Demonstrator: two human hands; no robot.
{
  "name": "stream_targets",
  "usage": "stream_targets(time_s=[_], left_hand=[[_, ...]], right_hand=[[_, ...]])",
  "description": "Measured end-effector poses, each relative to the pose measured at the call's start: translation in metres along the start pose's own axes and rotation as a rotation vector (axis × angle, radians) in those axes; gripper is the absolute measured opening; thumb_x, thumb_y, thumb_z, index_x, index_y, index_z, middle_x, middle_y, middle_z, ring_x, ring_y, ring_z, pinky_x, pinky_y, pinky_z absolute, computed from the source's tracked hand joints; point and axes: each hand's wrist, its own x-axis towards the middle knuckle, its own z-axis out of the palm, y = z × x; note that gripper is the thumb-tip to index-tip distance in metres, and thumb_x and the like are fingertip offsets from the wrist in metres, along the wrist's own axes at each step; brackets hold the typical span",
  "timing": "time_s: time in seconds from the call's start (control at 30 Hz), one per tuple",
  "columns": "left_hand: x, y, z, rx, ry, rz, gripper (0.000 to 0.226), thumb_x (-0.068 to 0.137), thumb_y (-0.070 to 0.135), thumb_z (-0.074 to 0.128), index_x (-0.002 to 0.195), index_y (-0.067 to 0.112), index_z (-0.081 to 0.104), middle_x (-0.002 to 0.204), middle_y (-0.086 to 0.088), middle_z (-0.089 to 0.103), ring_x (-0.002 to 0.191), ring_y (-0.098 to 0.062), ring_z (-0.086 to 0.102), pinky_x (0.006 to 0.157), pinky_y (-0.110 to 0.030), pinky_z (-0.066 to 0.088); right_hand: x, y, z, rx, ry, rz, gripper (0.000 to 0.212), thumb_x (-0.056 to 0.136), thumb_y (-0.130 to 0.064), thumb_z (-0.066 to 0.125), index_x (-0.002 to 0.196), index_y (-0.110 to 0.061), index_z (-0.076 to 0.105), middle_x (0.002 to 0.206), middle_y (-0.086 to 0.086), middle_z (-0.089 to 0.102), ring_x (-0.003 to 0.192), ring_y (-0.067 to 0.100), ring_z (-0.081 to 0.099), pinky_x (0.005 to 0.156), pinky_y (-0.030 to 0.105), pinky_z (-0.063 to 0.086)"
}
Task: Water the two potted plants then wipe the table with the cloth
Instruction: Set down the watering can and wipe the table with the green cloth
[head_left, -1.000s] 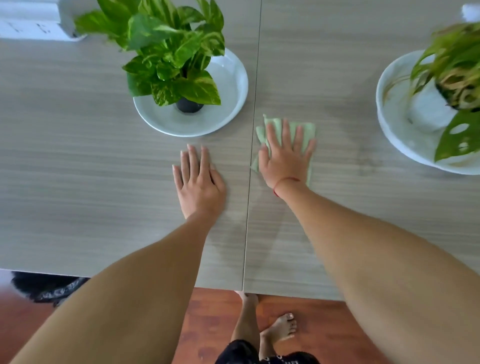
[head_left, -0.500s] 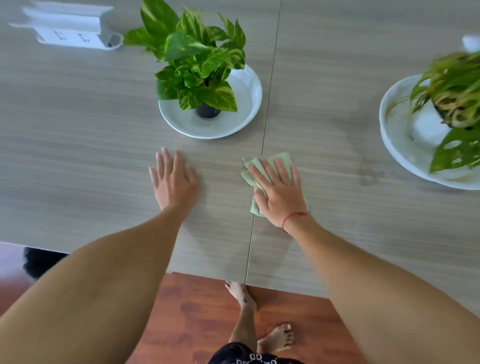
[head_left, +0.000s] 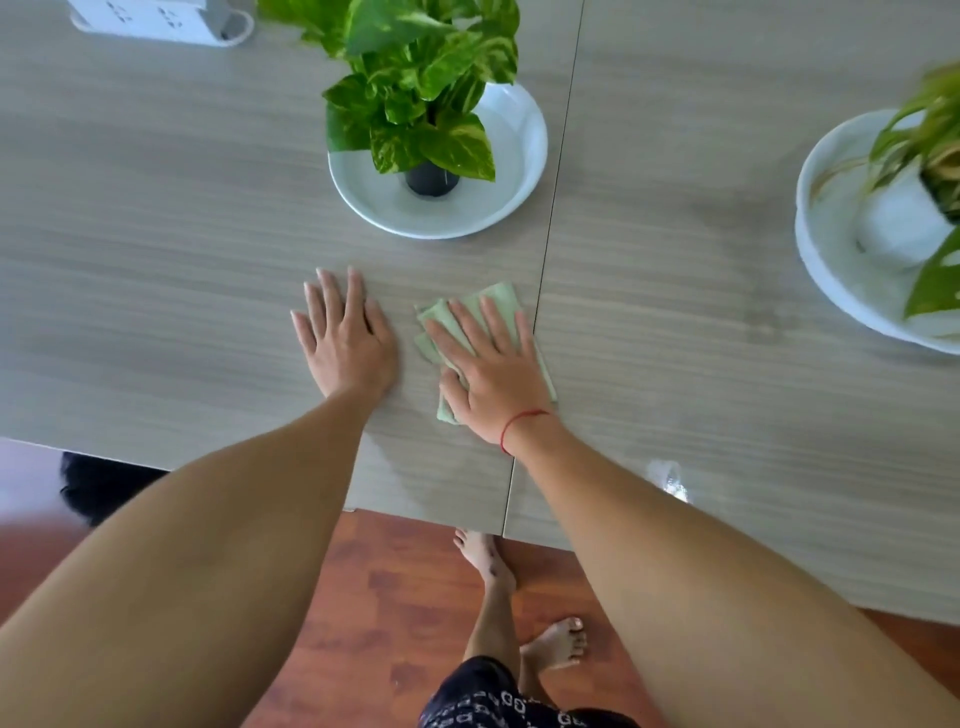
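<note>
Head view, looking straight down: a folded green cloth (head_left: 503, 295) is pressed flat onto the wood-grain surface (head_left: 156, 234) by the right hand (head_left: 488, 374), with the fingers straight and spread over it, so nothing is actually gripped. The cloth is sat just left of the seam (head_left: 558, 171) between the two panels, near the front edge. The left hand (head_left: 345, 343) is laid flat on the bare surface just beside the cloth, fingers straight, nothing held. A red string (head_left: 519, 420) is worn on the right wrist.

Past the hands, a leafy potted plant (head_left: 426, 93) in a small black pot is stood in a white dish (head_left: 522, 140) right by the seam. A second potted plant (head_left: 930, 135), a bit blurred, is seen in another dish (head_left: 831, 270) at the far right. A shiny wet spot (head_left: 667, 478) is visible just right of the right arm. A white power strip (head_left: 156, 15) is parked top left.
</note>
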Motion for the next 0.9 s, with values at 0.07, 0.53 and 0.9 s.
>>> stream_targets(time_s=[0.07, 0.53, 0.9], left_hand=[[-0.004, 0.007, 0.002, -0.022, -0.014, -0.063, 0.052, 0.102, 0.036, 0.024, 0.154, 0.028, 0.02, 0.163, -0.003, 0.007, 0.15, -0.021, 0.0, 0.12, -0.045, -0.005], [-0.01, 0.018, 0.012, -0.014, 0.026, -0.113, 0.054, 0.1, 0.035, 0.021, 0.154, 0.029, 0.015, 0.163, -0.002, 0.003, 0.15, -0.021, -0.004, 0.119, -0.046, -0.009], [-0.056, 0.021, 0.012, 0.029, -0.042, 0.057, 0.058, 0.099, 0.046, 0.025, 0.154, 0.031, 0.014, 0.163, -0.003, 0.0, 0.15, -0.019, -0.006, 0.119, -0.049, -0.01]], right_hand=[[-0.026, 0.021, -0.003, 0.008, 0.002, -0.022, 0.056, 0.088, -0.04, 0.032, 0.144, -0.039, 0.027, 0.155, -0.007, 0.027, 0.145, 0.027, 0.017, 0.116, 0.054, 0.01], [0.032, 0.001, -0.003, -0.002, 0.003, 0.264, 0.056, 0.096, -0.041, 0.028, 0.148, -0.036, 0.009, 0.16, 0.0, 0.002, 0.146, 0.034, -0.004, 0.115, 0.062, -0.004], [-0.057, 0.073, -0.018, -0.01, 0.004, 0.203, 0.06, 0.086, -0.046, 0.017, 0.146, -0.041, 0.017, 0.158, -0.008, 0.017, 0.147, 0.025, 0.008, 0.118, 0.054, 0.004]])
